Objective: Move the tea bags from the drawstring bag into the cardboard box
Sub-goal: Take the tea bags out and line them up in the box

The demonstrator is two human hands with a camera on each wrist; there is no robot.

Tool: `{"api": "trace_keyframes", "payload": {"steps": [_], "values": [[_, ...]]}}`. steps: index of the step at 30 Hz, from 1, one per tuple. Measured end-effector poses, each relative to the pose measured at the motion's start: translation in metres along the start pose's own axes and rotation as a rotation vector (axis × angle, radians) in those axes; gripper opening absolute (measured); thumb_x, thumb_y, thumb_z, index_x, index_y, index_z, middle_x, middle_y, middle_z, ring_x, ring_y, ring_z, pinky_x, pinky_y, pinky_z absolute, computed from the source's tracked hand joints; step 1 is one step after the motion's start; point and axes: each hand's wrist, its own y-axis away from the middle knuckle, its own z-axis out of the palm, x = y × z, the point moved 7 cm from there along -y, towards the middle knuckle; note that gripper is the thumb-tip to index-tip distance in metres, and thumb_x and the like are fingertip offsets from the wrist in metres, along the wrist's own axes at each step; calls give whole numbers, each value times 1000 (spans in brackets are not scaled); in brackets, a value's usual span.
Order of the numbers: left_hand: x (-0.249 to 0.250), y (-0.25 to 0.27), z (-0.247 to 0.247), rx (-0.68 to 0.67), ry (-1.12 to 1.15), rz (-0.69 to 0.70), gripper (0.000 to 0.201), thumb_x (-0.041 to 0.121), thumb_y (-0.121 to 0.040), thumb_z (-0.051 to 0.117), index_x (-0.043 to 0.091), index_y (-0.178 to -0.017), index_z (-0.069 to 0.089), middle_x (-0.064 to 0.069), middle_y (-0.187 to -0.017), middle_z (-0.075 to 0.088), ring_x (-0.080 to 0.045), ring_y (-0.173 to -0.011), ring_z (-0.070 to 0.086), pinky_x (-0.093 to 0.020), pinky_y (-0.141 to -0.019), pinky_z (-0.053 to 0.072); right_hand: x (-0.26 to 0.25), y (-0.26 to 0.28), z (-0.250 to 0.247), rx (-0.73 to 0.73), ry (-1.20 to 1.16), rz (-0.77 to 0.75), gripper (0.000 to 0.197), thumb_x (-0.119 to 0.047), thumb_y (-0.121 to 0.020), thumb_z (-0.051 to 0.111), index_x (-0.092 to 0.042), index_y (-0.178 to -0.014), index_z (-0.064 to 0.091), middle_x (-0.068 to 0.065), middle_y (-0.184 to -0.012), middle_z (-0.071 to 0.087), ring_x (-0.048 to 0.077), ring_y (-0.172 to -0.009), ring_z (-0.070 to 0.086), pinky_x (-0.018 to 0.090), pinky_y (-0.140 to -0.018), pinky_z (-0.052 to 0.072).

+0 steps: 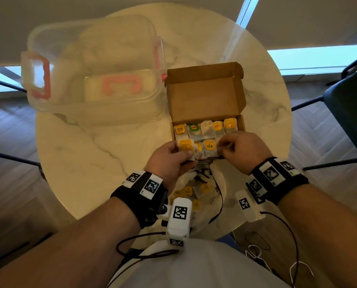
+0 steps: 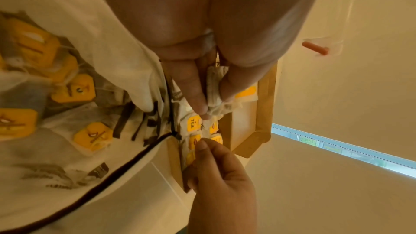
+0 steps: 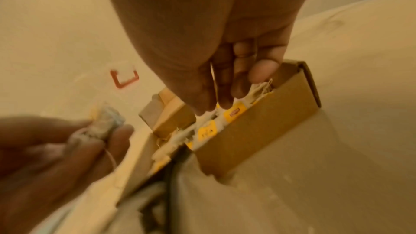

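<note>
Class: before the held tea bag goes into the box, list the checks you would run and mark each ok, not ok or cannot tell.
1. Left hand grips a yellow-tagged paper tea bag: ok.
2. Brown cardboard box lid open: ok.
3. Free slot in the near row: cannot tell, hands cover it.
4. Right hand fingers out of the landing spot: not ok, they reach into the row.
5. White drawstring bag open, more tea bags reachable: ok.
</note>
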Motion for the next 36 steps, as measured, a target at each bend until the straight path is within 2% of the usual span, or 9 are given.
{"api": "trace_keyframes", "payload": {"steps": [7,11,14,17,20,25,31,34,36], "values": [[5,8,25,-115,-6,-8,22,9,-98,59,6,-118,67,-17,-110,75,-27,-93,74,-32,-74,61,-22,37,-23,-58,-612,-23,26,-42,-79,81,-30,-99,71,-8,-93,73,7,-84,69,20,-76,57],[2,12,37,-168,31,-28,24,10,-98,59,6,-119,68,-18,-110,75,-27,-93,73,-36,-79,60,-14,43,-16,-70,-1000,171,11,-17,-84,80,-14,-91,72,9,-93,77,23,-87,74,39,-74,63],[0,10,36,-128,58,-38,16,9,-100,55,6,-110,67,-15,-97,75,-27,-85,73,-35,-73,62,-6,49,-10,-85,-1296,309,13,-3,-83,75,-10,-88,65,20,-98,74,30,-89,74,35,-69,61],[-2,9,30,-70,72,-45,13,7,-102,50,6,-106,62,-17,-98,72,-27,-79,73,-37,-69,63,-2,52,-17,-27,-1204,224,17,2,-80,77,-11,-83,67,21,-105,74,27,-92,74,35,-76,63],[-6,13,31,-91,83,-62,11,11,-99,58,6,-108,57,-21,-105,71,-29,-83,72,-39,-70,63,-10,57,-32,107,-824,-60,17,-2,-76,82,-14,-81,72,3,-99,74,13,-96,71,27,-88,58],[-7,19,42,-188,-72,17,25,5,-91,68,6,-115,65,-18,-110,74,-28,-91,71,-37,-77,60,-24,68,-30,128,-636,-272,12,-15,-75,83,-15,-83,74,-6,-109,66,12,-101,68,25,-84,60],[0,19,39,-183,-115,84,25,-2,-86,70,13,-106,68,-12,-102,77,-25,-87,74,-31,-69,58,-6,70,-7,-48,-1217,166,38,-14,-71,82,-9,-99,57,18,-109,72,33,-98,73,44,-80,62],[1,18,38,-169,-98,85,26,-3,-86,70,11,-108,68,-15,-105,76,-29,-90,74,-32,-69,59,-2,72,-1,-57,-1246,263,34,5,-80,75,-11,-105,59,23,-105,72,33,-92,74,40,-73,61],[0,17,37,-172,-85,76,27,-4,-86,69,11,-109,67,-16,-107,75,-30,-93,74,-35,-72,59,-2,74,3,-95,-1335,347,39,-4,-78,77,-12,-114,63,17,-105,75,29,-93,75,37,-73,62]]}}
